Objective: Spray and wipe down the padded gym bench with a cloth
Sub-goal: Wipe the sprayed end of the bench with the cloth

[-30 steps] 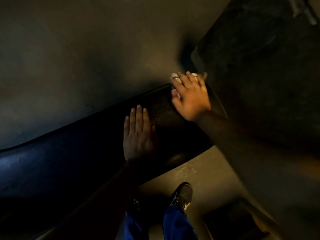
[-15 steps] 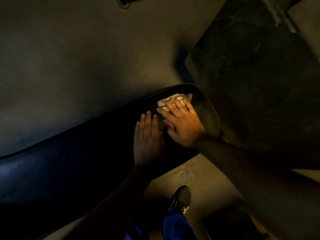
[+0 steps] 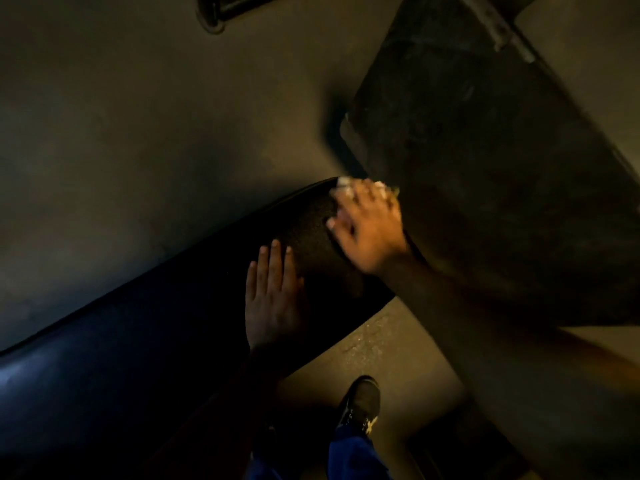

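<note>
Head view, dim light. We see padded bench (image 3: 145, 344) running from near left to far right, dark vinyl. Left hand (image 3: 273, 299) flat on pad mid-bench, fingers straight, pressed together. Right hand (image 3: 367, 230) at far right end of bench, pressing pale cloth (image 3: 343, 183) onto pad edge; fingers slightly spread over it, motion-blurred. Dark shoe (image 3: 360, 403) on floor (image 3: 377, 344) near right.

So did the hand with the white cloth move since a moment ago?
Yes. The right hand slid the white cloth away from the flat left hand, out to the padded black bench's rounded far end.
</note>
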A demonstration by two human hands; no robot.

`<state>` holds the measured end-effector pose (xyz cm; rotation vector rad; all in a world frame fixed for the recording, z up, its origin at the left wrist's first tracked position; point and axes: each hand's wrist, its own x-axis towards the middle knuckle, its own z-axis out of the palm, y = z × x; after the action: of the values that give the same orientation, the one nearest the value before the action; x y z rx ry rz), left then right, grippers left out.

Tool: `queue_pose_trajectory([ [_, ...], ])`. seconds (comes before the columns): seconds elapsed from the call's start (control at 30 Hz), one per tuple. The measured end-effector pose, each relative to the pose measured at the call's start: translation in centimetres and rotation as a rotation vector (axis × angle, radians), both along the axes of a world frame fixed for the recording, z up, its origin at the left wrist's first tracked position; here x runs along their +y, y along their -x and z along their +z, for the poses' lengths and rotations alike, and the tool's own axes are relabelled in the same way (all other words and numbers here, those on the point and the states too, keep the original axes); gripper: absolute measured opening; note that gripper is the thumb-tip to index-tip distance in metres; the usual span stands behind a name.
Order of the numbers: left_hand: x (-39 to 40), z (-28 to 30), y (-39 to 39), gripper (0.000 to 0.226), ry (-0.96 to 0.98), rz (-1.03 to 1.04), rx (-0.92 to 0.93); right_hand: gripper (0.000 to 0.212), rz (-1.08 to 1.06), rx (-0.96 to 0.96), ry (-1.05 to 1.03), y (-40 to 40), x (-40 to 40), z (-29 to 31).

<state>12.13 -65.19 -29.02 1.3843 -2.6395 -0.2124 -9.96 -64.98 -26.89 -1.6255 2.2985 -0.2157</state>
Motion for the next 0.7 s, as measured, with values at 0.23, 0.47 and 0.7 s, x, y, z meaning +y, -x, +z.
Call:
queue_pose_trajectory([
  [0.23,-0.1,0.4,0.4,0.052,-0.041,0.031,-0.034,0.059,0.078,-0.01,0.038,1.9,1.0,-0.1],
  [0.47,0.1,0.7,0.4,0.053,-0.06,0.044,-0.041,0.054,0.43,-0.077,0.047,0.1,6.7,0.4],
  [0.7,0.2,0.9,0.6,0.054,-0.083,0.05,-0.07,0.051,0.193,-0.091,0.076,-2.4,8.2,0.0],
])
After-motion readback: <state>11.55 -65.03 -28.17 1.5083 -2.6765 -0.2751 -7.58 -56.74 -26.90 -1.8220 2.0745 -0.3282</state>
